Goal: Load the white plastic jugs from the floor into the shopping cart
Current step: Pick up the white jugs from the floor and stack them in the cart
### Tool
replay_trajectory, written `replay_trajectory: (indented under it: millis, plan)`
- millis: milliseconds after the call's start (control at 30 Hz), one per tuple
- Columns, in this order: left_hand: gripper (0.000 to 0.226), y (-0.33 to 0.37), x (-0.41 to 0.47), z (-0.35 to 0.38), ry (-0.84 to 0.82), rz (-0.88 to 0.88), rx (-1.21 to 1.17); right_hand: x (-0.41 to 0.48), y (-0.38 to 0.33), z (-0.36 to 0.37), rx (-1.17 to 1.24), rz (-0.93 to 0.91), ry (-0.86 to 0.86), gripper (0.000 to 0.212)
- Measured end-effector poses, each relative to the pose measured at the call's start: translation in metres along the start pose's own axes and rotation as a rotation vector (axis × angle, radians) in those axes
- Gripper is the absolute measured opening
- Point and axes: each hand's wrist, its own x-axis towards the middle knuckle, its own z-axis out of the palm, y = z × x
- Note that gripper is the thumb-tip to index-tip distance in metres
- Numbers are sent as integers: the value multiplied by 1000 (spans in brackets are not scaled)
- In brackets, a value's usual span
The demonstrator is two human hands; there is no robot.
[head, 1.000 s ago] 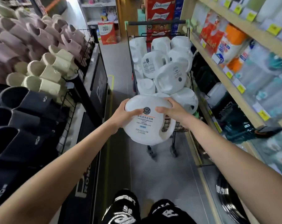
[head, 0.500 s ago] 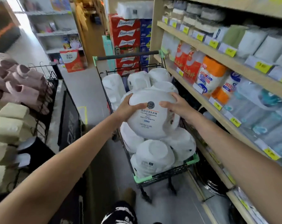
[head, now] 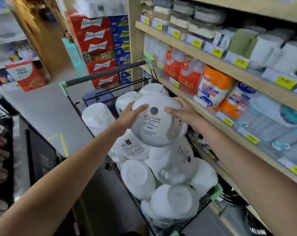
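Note:
I hold a white plastic jug (head: 154, 126) with a round logo and printed label between both hands, above the middle of the shopping cart (head: 71, 99). My left hand (head: 129, 116) grips its left side, thumb on the front. My right hand (head: 181, 110) grips its right side. Under it the black wire cart with green corners is piled with several white jugs (head: 171, 169), lying at all angles. The cart's handle bar (head: 105, 73) is at the far end.
A wooden shelf unit (head: 212, 60) with packaged goods and yellow price tags runs close along the cart's right side. Stacked red beer cartons (head: 96, 48) stand beyond the handle. A dark display rack (head: 1, 137) lines the left. Grey floor (head: 45, 116) lies left of the cart.
I have stepped closer to the cart. The jug has travelled from in front of the cart's near end to above the pile in its middle, still in both hands.

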Motion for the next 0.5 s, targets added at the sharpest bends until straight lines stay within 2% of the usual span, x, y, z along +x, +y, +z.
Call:
replay_trajectory:
  millis: [100, 300, 400, 500]
  plan:
    - [76, -4, 17, -4, -30, -16, 21, 13, 0, 3, -34, 32, 1, 56]
    - [87, 0, 31, 2, 40, -100, 115, 24, 5, 6, 9, 94, 77, 36]
    - [77, -5, 34, 2, 80, -117, 109, 25, 4, 8, -6, 94, 74, 46]
    - [80, -10, 35, -1, 88, -123, 108, 28, 4, 13, -2, 108, 77, 51]
